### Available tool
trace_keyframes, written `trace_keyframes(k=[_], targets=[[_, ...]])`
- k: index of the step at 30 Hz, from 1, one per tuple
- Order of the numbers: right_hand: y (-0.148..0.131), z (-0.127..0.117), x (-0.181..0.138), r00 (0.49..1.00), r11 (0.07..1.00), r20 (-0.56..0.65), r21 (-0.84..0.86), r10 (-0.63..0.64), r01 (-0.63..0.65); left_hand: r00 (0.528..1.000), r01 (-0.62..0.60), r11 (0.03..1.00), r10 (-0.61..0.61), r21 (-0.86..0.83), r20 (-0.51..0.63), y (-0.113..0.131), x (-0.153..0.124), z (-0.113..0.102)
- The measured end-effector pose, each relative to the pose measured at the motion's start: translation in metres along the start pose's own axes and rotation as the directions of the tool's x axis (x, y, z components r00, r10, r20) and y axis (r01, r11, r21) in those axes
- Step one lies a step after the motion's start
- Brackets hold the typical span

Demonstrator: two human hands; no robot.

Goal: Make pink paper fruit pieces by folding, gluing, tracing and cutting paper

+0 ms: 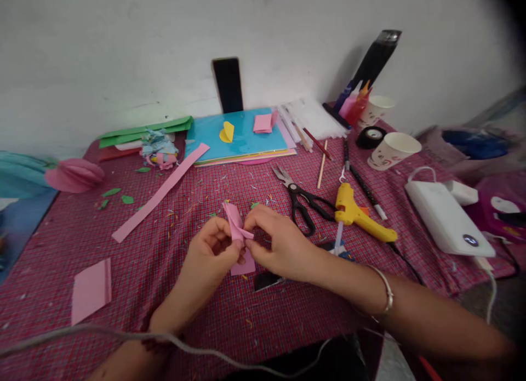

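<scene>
My left hand (pixel 211 255) and my right hand (pixel 275 241) meet over the middle of the red checked tablecloth (pixel 123 293). Both pinch a small folded piece of pink paper (pixel 237 230), the fingertips pressed on its folds. Part of the paper hangs below the fingers onto the cloth. A metal bangle (pixel 386 296) sits on my right wrist. Black scissors (pixel 302 200) and a yellow glue gun (pixel 357 214) lie just right of my right hand.
A long pink paper strip (pixel 160 192) and a pink rectangle (pixel 91 289) lie to the left. Coloured paper sheets (pixel 238 137), a phone (pixel 228 85), paper cups (pixel 392 149), sticks, a white power bank (pixel 447 219) and a pink paper ball (pixel 74 174) ring the work area. A cable crosses the front.
</scene>
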State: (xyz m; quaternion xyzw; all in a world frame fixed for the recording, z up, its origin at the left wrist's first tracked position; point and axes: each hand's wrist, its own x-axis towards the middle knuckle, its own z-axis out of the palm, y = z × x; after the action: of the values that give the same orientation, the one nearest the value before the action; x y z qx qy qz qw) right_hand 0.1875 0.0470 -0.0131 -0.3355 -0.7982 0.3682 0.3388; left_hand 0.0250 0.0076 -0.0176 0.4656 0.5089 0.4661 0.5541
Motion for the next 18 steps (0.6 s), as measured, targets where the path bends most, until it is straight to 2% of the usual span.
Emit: trace_keyframes(k=[5, 9, 12, 18], targets=[[0.0003, 0.0044, -0.0022, 0.968, 0.939, -0.103, -0.284, -0.231, 0.194, 0.996, 0.005, 0.996, 0.003, 0.086, -0.090, 0.0042, -0.0024, 0.0024], [0.0021, 0.0055, -0.0053, 0.922, 0.824, -0.081, -0.482, -0.380, 0.297, 0.994, 0.079, 0.995, -0.073, 0.063, -0.080, 0.0040, -0.0046, 0.0017], [0.0036, 0.0050, -0.0064, 0.905, 0.769, -0.012, -0.533, -0.424, 0.353, 0.992, 0.118, 0.992, -0.119, -0.043, -0.039, 0.0034, -0.0049, 0.0013], [0.0028, 0.0037, -0.0035, 0.882, 0.726, 0.053, -0.547, -0.468, 0.417, 0.977, 0.202, 0.964, -0.210, -0.175, -0.032, 0.0046, -0.0031, 0.0015]])
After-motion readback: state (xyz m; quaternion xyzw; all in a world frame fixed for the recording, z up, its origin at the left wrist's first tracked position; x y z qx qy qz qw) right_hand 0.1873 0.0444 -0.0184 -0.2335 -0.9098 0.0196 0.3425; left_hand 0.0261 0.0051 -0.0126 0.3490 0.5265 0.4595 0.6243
